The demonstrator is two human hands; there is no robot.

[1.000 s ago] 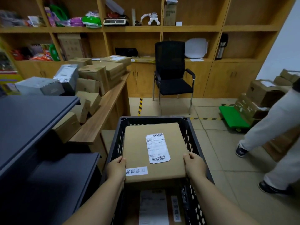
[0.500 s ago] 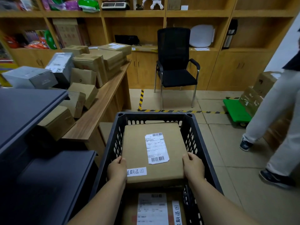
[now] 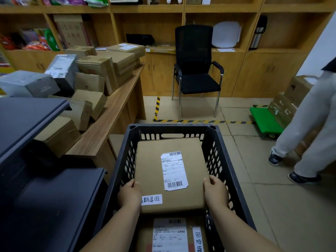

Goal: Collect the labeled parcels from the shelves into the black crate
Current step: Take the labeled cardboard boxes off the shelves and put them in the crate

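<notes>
Crate point(image 3: 221, 142): one labeled parcel point(image 3: 171, 173) held inside over a second parcel point(image 3: 170, 235), left hand point(image 3: 129, 194) and right hand point(image 3: 216, 192) with fingers gripping its side edges; judged partway, since more boxes point(image 3: 94, 82) sit on the tabletop point(image 3: 109, 124).

Black mesh-backed armchair point(image 3: 195, 70) with chrome legs, standing against the wooden cabinets point(image 3: 269, 73); silver thermos flask point(image 3: 258, 31) upright in the shelf bay to its right; white flat board point(image 3: 226, 34) leaning in the bay behind the chair; black-and-yellow hazard tape point(image 3: 196, 121) on the tiled floor; green platform trolley point(image 3: 265, 120) at right, carrying taped cartons; a second person's light trousers point(image 3: 312, 124) and dark shoes near the trolley; dark grey shelving unit point(image 3: 27, 120) at left; colourful packets point(image 3: 36, 40) on the far-left shelf.
</notes>
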